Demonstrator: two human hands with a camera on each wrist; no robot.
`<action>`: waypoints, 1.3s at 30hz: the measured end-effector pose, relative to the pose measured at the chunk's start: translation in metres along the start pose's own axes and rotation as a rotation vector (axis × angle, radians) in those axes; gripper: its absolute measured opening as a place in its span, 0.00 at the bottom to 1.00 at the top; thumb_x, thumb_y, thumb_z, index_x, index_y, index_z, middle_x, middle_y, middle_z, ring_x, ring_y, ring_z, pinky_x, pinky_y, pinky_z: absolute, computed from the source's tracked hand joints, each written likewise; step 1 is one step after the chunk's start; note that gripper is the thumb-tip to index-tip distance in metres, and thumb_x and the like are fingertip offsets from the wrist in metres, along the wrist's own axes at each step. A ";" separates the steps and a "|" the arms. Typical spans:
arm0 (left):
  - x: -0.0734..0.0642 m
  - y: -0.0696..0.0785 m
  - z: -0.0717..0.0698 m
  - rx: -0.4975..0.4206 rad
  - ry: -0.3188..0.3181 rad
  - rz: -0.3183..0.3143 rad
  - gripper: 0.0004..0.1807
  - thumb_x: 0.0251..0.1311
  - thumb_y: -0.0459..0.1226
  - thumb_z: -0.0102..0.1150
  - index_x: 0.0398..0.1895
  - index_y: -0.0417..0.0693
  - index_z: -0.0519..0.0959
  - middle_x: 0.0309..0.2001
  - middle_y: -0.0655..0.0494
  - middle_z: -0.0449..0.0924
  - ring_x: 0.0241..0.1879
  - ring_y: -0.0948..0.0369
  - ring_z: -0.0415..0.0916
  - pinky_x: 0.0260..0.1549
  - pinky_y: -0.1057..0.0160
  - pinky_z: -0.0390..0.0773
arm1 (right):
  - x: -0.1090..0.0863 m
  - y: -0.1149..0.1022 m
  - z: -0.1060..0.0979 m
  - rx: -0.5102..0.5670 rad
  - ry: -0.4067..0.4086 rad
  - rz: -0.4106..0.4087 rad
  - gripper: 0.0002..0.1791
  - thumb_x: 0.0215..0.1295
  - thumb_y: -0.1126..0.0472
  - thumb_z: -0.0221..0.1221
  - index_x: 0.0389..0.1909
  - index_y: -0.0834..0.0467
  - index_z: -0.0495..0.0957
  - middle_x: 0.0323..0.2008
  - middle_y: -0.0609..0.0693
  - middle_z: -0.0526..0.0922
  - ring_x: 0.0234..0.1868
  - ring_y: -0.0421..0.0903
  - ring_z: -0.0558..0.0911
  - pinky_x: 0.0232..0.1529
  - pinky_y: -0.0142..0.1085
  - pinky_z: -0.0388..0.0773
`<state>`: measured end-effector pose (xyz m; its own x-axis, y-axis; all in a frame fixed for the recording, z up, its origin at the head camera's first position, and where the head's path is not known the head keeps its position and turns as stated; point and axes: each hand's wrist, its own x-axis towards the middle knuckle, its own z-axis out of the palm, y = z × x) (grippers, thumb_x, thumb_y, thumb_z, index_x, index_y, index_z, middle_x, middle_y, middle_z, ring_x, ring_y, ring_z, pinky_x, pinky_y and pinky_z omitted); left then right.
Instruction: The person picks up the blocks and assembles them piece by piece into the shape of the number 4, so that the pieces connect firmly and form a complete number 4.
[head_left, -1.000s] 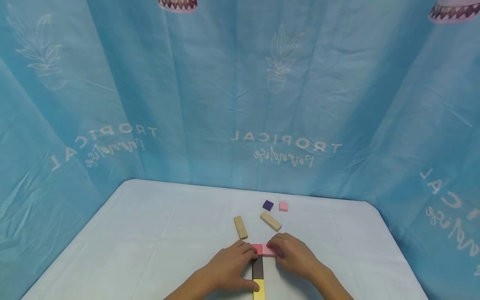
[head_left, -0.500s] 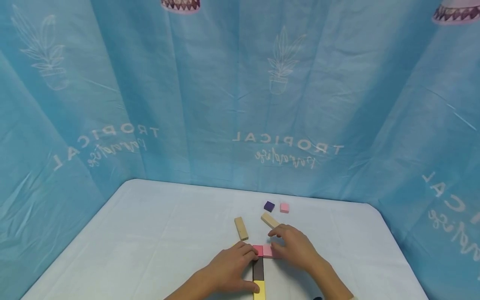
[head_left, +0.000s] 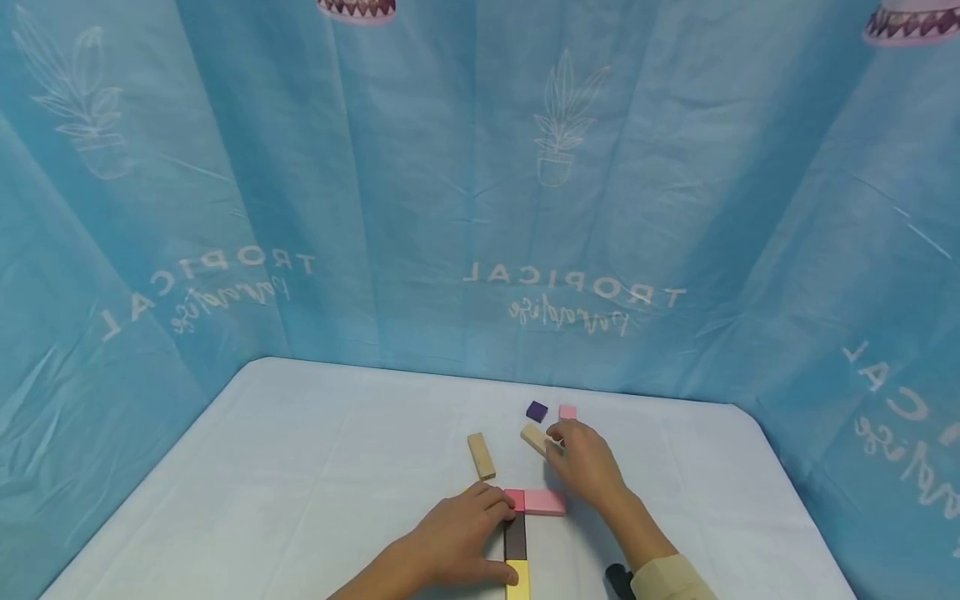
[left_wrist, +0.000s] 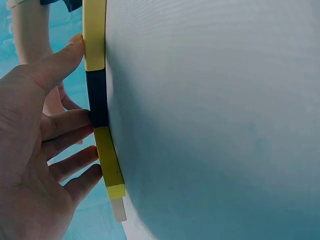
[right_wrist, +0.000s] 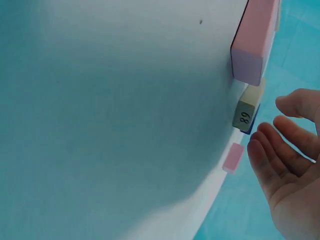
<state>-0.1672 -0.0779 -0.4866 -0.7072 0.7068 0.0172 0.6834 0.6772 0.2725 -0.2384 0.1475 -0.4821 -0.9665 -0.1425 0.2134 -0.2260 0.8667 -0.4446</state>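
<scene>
My left hand rests on a row of blocks, thumb on a yellow block and fingertips by a red block. A dark brown block lies between those two. To the right of the red one, a long pink block extends sideways. Another yellow block runs along under the left fingers, mostly hidden in the head view. My right hand hovers at the near end of a plain wooden block, fingers loosely bent and apart from it in the right wrist view.
A second wooden block lies left of the first. Behind them sit a small purple block and a small pink block. A blue curtain surrounds the back and sides of the white-covered table.
My right hand has let go of the long pink block and moved forward to the plain wooden block. The left hand has stayed in place on the row.
</scene>
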 end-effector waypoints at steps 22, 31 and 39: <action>0.001 0.000 0.000 -0.016 -0.020 -0.014 0.40 0.45 0.74 0.53 0.53 0.59 0.76 0.55 0.70 0.70 0.57 0.67 0.64 0.45 0.60 0.76 | 0.011 -0.002 0.014 -0.003 -0.102 0.130 0.19 0.53 0.57 0.68 0.45 0.62 0.82 0.30 0.48 0.79 0.29 0.44 0.74 0.35 0.42 0.74; 0.003 0.000 0.002 -0.032 -0.043 -0.033 0.40 0.43 0.74 0.54 0.54 0.61 0.76 0.55 0.71 0.70 0.56 0.67 0.64 0.47 0.60 0.76 | 0.011 -0.006 0.014 0.052 -0.136 0.219 0.23 0.53 0.55 0.69 0.47 0.62 0.80 0.30 0.49 0.79 0.31 0.47 0.75 0.36 0.43 0.76; 0.002 -0.001 0.001 -0.015 -0.015 -0.023 0.40 0.42 0.74 0.54 0.53 0.60 0.76 0.54 0.71 0.70 0.57 0.67 0.64 0.47 0.60 0.76 | 0.006 -0.016 0.020 0.090 -0.137 0.228 0.25 0.51 0.54 0.69 0.49 0.62 0.80 0.29 0.48 0.79 0.30 0.45 0.75 0.34 0.42 0.77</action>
<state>-0.1688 -0.0772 -0.4880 -0.7199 0.6941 -0.0035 0.6642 0.6903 0.2868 -0.2429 0.1230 -0.4905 -0.9997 -0.0172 -0.0176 -0.0048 0.8390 -0.5441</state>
